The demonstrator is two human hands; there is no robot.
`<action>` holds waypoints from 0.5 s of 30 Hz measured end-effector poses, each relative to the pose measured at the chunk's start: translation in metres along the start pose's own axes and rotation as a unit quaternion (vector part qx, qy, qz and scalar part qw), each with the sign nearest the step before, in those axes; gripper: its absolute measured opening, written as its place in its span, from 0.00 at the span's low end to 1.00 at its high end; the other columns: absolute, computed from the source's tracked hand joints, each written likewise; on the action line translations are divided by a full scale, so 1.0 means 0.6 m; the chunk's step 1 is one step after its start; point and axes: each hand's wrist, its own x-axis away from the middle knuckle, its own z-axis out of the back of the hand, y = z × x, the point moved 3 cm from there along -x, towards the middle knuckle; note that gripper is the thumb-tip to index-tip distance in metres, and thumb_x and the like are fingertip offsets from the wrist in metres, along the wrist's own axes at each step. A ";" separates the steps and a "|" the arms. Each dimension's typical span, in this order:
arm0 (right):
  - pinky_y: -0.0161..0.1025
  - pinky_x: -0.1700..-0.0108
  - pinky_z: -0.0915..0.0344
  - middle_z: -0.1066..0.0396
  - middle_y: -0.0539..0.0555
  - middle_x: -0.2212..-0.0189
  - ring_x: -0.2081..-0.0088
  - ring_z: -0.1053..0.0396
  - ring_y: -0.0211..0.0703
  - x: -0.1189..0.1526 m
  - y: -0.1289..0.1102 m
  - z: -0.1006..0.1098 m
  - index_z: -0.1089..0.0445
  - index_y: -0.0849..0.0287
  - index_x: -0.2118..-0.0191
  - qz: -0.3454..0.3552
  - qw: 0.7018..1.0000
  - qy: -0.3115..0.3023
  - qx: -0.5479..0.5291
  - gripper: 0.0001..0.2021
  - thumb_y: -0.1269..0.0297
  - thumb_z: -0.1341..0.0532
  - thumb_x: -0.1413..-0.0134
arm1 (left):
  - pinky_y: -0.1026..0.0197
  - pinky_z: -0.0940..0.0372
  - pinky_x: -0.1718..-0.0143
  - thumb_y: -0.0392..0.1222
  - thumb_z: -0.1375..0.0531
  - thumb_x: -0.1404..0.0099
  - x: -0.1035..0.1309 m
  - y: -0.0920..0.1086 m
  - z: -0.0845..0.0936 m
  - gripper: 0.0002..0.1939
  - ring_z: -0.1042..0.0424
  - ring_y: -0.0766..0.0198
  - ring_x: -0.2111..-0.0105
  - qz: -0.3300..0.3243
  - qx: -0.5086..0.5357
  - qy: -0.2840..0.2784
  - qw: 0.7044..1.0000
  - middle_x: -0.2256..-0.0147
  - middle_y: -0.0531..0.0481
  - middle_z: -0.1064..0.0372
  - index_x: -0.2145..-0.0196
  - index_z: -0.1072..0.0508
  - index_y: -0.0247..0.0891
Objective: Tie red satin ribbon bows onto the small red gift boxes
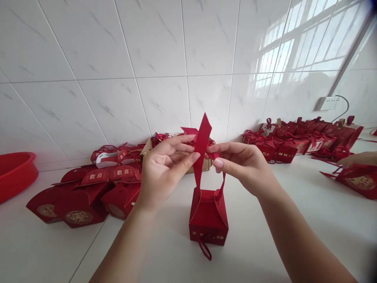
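A small red gift box (pixel 208 220) stands upright on the white counter in front of me, with gold lettering low on its front and a thin cord loop hanging from it. Red ribbon (pixel 203 135) rises from both sides of its top. My left hand (pixel 171 165) pinches one end between thumb and fingers, its pointed tip sticking up. Just to the right, my right hand (pixel 241 163) is closed on the other end of the ribbon. Both hands are above the box and close together, not touching its walls.
Several red boxes (pixel 85 204) are grouped at left beside a red plastic basin (pixel 17 173). Behind my hands sits a basket (pixel 203 167) of red items. More finished-looking boxes (pixel 282 151) line the wall at right. Another person's hand (pixel 361 160) touches a box at the right edge.
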 end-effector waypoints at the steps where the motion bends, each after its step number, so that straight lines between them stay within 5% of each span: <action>1: 0.36 0.73 0.31 0.27 0.50 0.75 0.75 0.32 0.36 0.001 0.000 -0.002 0.24 0.55 0.63 -0.003 1.000 0.004 0.012 0.11 0.63 0.31 0.56 | 0.62 0.28 0.67 0.39 0.34 0.46 0.001 0.001 -0.002 0.16 0.25 0.62 0.67 0.012 0.011 -0.006 1.000 0.69 0.54 0.26 0.59 0.29 0.43; 9: 0.37 0.75 0.35 0.27 0.51 0.72 0.75 0.35 0.37 0.004 0.003 -0.009 0.25 0.56 0.65 0.034 0.997 0.010 0.069 0.08 0.63 0.32 0.54 | 0.61 0.29 0.65 0.38 0.32 0.48 -0.001 -0.006 -0.007 0.27 0.25 0.64 0.70 0.073 0.066 -0.022 0.995 0.72 0.57 0.30 0.52 0.38 0.44; 15: 0.39 0.69 0.32 0.27 0.52 0.70 0.70 0.32 0.40 0.004 0.004 -0.012 0.26 0.57 0.66 0.059 0.996 -0.010 0.070 0.07 0.63 0.33 0.52 | 0.59 0.31 0.59 0.40 0.34 0.45 -0.007 -0.019 -0.008 0.10 0.27 0.58 0.58 0.109 0.123 -0.091 0.982 0.62 0.49 0.26 0.63 0.26 0.40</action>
